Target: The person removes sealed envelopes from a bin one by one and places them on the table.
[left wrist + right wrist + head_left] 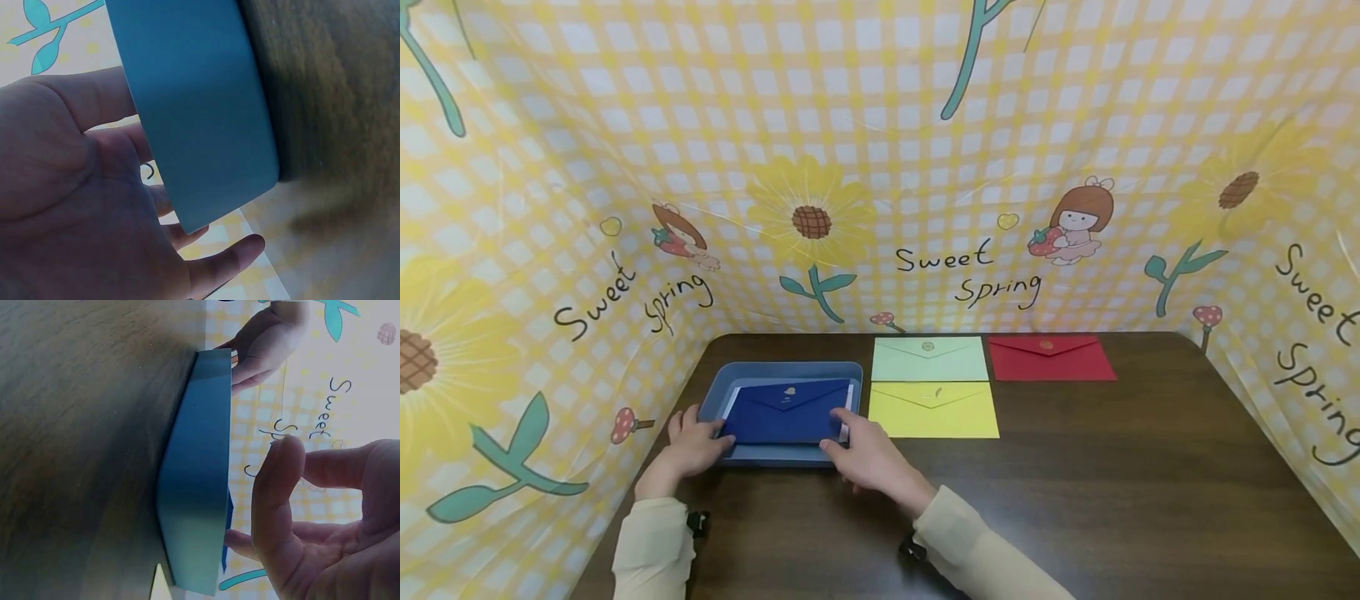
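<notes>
Sitting over a blue tray [775, 457], a navy envelope [784, 419] is apparently being settled in, at both ends, by a spread left hand [691, 448] and half-curled right hand [871, 452], grip unclear, with level lowering seemingly being called for.

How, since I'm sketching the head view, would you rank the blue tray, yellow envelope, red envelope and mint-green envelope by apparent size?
1. Blue tray
2. Yellow envelope, nearer than the next two
3. Red envelope and mint-green envelope: too alike to rank
</notes>
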Demonstrator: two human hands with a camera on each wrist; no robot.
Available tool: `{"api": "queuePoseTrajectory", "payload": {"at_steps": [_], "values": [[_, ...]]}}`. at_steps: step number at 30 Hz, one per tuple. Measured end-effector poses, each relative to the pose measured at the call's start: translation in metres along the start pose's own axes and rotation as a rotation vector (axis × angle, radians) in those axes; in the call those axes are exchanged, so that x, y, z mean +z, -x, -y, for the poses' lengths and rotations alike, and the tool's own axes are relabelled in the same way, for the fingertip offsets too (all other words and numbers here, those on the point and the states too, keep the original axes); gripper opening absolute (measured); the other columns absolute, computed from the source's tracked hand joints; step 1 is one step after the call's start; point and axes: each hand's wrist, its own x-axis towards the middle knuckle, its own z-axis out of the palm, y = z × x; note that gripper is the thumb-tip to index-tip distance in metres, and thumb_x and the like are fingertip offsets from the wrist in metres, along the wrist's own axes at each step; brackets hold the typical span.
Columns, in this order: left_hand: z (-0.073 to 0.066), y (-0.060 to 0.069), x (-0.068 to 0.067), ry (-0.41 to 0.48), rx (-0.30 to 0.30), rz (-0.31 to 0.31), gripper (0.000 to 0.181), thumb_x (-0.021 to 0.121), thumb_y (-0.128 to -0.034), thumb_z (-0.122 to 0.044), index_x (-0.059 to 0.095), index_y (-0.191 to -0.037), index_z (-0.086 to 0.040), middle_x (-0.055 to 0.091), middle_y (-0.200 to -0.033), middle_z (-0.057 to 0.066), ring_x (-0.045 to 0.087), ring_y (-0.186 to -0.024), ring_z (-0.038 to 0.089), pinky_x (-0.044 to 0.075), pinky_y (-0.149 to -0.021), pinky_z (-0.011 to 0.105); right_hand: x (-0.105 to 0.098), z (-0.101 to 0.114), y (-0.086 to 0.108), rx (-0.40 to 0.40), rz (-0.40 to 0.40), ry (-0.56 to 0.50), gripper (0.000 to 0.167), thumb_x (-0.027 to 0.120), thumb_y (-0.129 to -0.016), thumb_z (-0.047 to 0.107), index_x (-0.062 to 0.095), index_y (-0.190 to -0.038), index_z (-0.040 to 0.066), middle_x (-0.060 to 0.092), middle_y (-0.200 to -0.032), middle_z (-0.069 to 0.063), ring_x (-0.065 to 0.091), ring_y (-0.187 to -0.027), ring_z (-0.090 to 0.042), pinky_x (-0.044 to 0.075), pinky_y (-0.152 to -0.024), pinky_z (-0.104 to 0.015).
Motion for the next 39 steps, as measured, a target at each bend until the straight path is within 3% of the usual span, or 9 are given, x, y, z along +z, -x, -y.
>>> {"api": "queuePoseTrajectory", "payload": {"at_steps": [3, 5, 8, 15, 20, 30, 39], "values": [[0.001, 0.001, 0.000, -0.005, -0.003, -0.003, 0.058, 0.058, -0.1042, -0.023, 0.048, -0.142, 0.020, 0.008, -0.151, 0.051, -0.002, -0.141, 0.069, 0.017, -0.107, 0.085, -0.002, -0.002, -0.003, -0.020, -0.039, -0.053, 0.060, 0.065, -0.106, 0.022, 0.043, -0.159, 0.004, 0.071, -0.103, -0.017, 0.065, -0.053, -0.031, 0.050, -0.042, -0.032], [0.002, 0.000, 0.000, -0.006, -0.005, -0.003, 0.058, 0.058, -0.1045, -0.023, 0.048, -0.143, 0.020, 0.008, -0.152, 0.050, -0.002, -0.141, 0.068, 0.018, -0.106, 0.085, -0.003, -0.003, -0.004, -0.019, -0.056, -0.086, 0.064, 0.065, -0.106, 0.020, 0.037, -0.161, 0.005, 0.064, -0.129, -0.020, 0.068, -0.062, -0.035, 0.051, -0.043, -0.032], [0.003, 0.000, 0.000, -0.004, -0.006, 0.002, 0.059, 0.058, -0.1047, -0.024, 0.048, -0.143, 0.020, 0.007, -0.152, 0.050, -0.003, -0.141, 0.068, 0.019, -0.105, 0.086, -0.003, -0.004, -0.008, -0.012, -0.075, -0.129, 0.071, 0.064, -0.104, 0.013, 0.028, -0.165, 0.007, 0.054, -0.144, -0.020, 0.069, -0.069, -0.038, 0.052, -0.045, -0.033], [0.002, -0.003, 0.000, 0.015, -0.024, 0.014, 0.061, 0.058, -0.1048, -0.027, 0.048, -0.144, 0.019, 0.004, -0.155, 0.048, -0.008, -0.144, 0.066, 0.018, -0.104, 0.087, -0.002, -0.005, -0.014, 0.016, -0.098, -0.206, 0.079, 0.063, -0.099, 0.004, 0.022, -0.166, 0.003, 0.055, -0.136, -0.018, 0.067, -0.068, -0.037, 0.055, -0.050, -0.037], [0.009, -0.007, 0.006, 0.029, -0.011, 0.005, 0.062, 0.058, -0.1031, -0.027, 0.048, -0.144, 0.018, 0.003, -0.155, 0.048, -0.010, -0.145, 0.065, 0.016, -0.101, 0.090, -0.001, -0.005, -0.017, 0.023, -0.127, -0.259, 0.079, 0.065, -0.096, 0.000, 0.025, -0.164, -0.003, 0.058, -0.127, -0.017, 0.065, -0.066, -0.033, 0.055, -0.053, -0.035], [0.002, -0.003, 0.003, 0.025, -0.021, 0.023, 0.062, 0.059, -0.1039, -0.027, 0.047, -0.144, 0.019, 0.000, -0.156, 0.048, -0.015, -0.144, 0.065, 0.015, -0.103, 0.089, 0.000, -0.005, -0.024, 0.060, -0.131, -0.200, 0.068, 0.069, -0.101, 0.008, 0.037, -0.159, -0.005, 0.059, -0.105, -0.008, 0.050, -0.051, -0.015, 0.045, -0.049, -0.025], [-0.002, 0.000, 0.003, 0.064, -0.010, 0.030, 0.063, 0.059, -0.1033, -0.028, 0.047, -0.144, 0.019, -0.009, -0.161, 0.045, -0.022, -0.145, 0.063, 0.009, -0.103, 0.089, 0.000, -0.012, -0.029, 0.034, -0.215, -0.163, 0.058, 0.070, -0.100, 0.007, 0.049, -0.152, -0.007, 0.062, -0.083, -0.003, 0.061, -0.080, -0.017, 0.050, -0.066, -0.029]]}}
